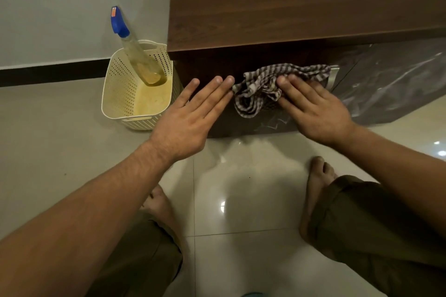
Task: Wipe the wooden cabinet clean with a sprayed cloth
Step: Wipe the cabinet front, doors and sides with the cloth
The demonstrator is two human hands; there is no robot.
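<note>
Striped cloth [272, 86] pressed to the lower front of the wooden cabinet [289, 2] by the right hand [316, 108].
The right fingers [293, 90] are held straight and laid flat on the crumpled cloth, which is kept against the dark front below the top's front edge, beside a metal handle [334, 77]. The left hand [190, 115] is spread flat with nothing gripped, its fingertips just beside the cloth's left end. At the cabinet's left corner, 1 blue-capped spray bottle [135, 55] is leaned inside a cream basket [107, 94] on the tiled floor [241, 200].
</note>
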